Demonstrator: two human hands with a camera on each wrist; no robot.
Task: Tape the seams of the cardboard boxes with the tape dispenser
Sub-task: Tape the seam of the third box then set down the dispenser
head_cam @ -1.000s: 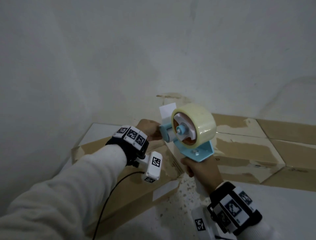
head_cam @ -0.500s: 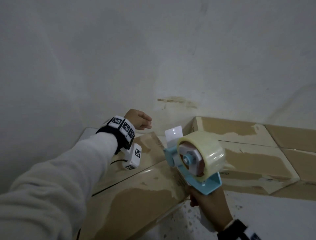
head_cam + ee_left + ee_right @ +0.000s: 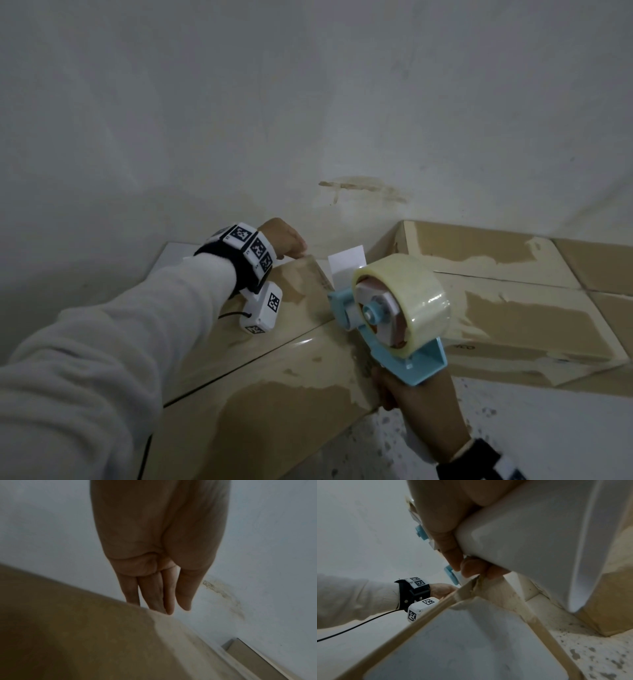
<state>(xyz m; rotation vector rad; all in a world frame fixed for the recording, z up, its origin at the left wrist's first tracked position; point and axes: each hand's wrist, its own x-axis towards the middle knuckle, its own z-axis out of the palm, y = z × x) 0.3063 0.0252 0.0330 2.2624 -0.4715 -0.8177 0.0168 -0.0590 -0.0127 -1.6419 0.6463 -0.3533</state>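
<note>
The tape dispenser [image 3: 387, 318] sits a bit right of center in the head view, light blue frame with a fat roll of clear tape [image 3: 411, 301] on it, and a white flap [image 3: 346, 265] sticking up at its 11 o'clock. It's held up over the near cardboard box [image 3: 274, 377], around the box's right-hand corner. The right hand [image 3: 414, 401] is wrapped around the white handle [image 3: 539, 540] at the dispenser's 6 o'clock, fingers curled tight on it; the right wrist view shows the fingertips [image 3: 471, 568] tucked under the handle right by the box's torn corner.

The left hand [image 3: 284, 238] is out at about 10 o'clock from the dispenser, at the far edge of that same box. In the left wrist view its fingers [image 3: 154, 596] are straight and pressed together, tips going down behind the box edge [image 3: 102, 615], so flat against it rather than gripping anything. The two hands are well apart.

A dark seam line [image 3: 239, 366] runs across the top of the near box. At 3 o'clock from the dispenser there's a second cardboard box [image 3: 513, 308] with patchy, peeled-looking surface, and more cardboard behind it against the grubby white wall [image 3: 308, 102]. Speckled floor [image 3: 548, 428] at 5 o'clock.
</note>
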